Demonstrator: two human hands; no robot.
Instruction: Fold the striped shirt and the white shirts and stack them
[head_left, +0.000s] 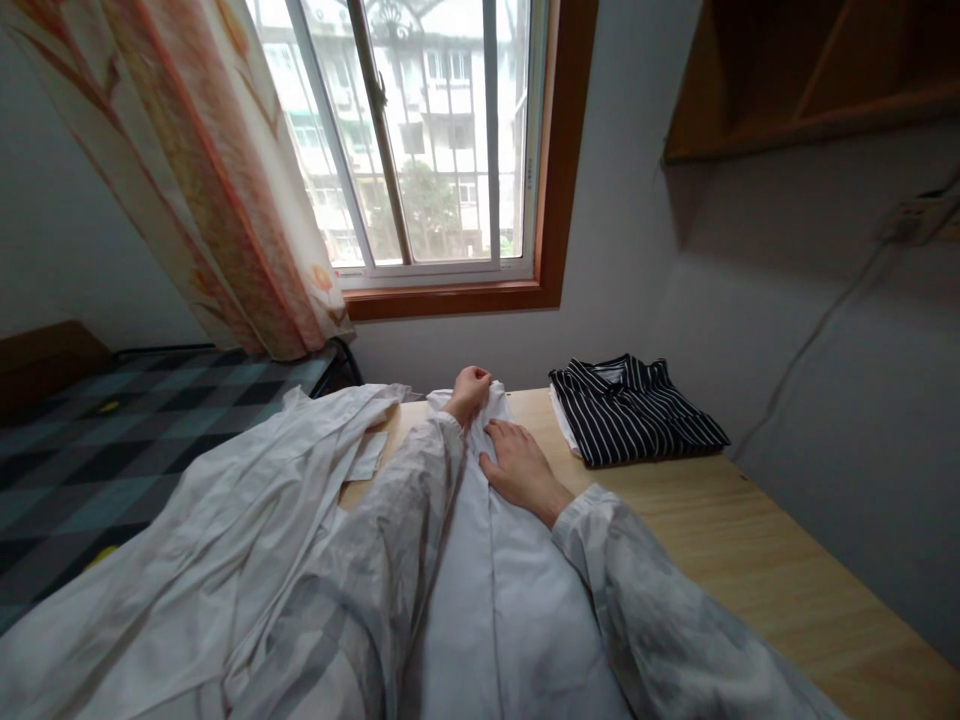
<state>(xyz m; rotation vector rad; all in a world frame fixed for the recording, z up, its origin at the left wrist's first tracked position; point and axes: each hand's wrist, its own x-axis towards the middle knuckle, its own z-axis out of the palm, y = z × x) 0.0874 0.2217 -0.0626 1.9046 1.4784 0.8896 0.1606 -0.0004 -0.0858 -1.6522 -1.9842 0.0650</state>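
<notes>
Nearest the camera, two pale grey sleeves reach forward over a white shirt (480, 590) spread lengthwise on a light wooden table (757, 560). The shirt's body lies flat along the table's left part, its front seam running away from the viewer, while a loose side of the cloth spills off the table's left edge in long folds.

The right hand (521, 468) rests palm down on the shirt, fingers spread flat and pressing the fabric just below the collar end. Just beyond it, the left hand (469, 392) is curled closed, pinching the shirt's far end near the collar between fingers and thumb.

The table's bare wood shows on the right side, with a pale grain running toward the wall. Farther back, near the table's far right corner, a folded black shirt with thin white stripes (634, 410) lies on what looks like another white folded piece, well apart from the hands.

To the left, beside the table, is a bed with a blue and grey checked cover (105, 450). Behind stands a grey wall with a wood-framed window (427, 150) showing apartment blocks and trees outside. An orange patterned curtain (195, 170) hangs at its left. A wooden shelf (810, 80) is fixed high on the right wall, with a cable (817, 330) running down below it.
</notes>
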